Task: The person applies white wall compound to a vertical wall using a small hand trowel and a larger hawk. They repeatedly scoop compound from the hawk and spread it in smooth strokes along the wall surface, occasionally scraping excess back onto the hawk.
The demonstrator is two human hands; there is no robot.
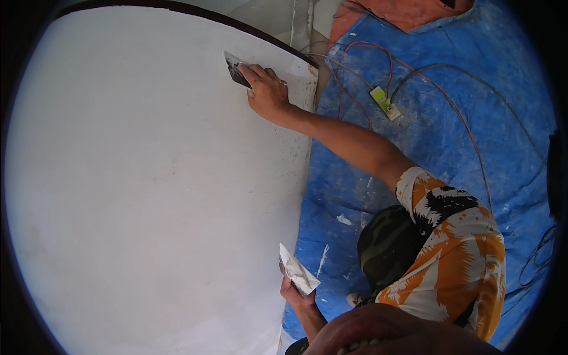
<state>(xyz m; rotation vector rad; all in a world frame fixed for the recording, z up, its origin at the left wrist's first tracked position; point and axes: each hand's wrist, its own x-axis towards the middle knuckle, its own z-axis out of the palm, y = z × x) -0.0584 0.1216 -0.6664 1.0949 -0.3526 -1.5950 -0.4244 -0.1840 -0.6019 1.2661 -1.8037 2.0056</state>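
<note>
My right hand (pixel 269 97) reaches out to the upper part of a broad white surface (pixel 148 148). Its fingers are closed on a wide, dark-bladed putty knife (pixel 235 69), whose blade lies against the surface near its top right corner. Lower down, beside the surface's right edge, my left hand (pixel 303 300) grips a second putty knife (pixel 282 264). A lump of white putty (pixel 300 277) covers much of that blade. The handles of both tools are mostly hidden by my hands. Faint grey specks and smears mark the middle of the white surface.
A blue sheet (pixel 426 142) spattered with white covers the floor at right. On it lie a green and white power strip (pixel 386 103) and red and grey cables (pixel 458 112). An orange cloth or sheet (pixel 402 15) lies at the top. A dark edge (pixel 236 25) borders the white surface.
</note>
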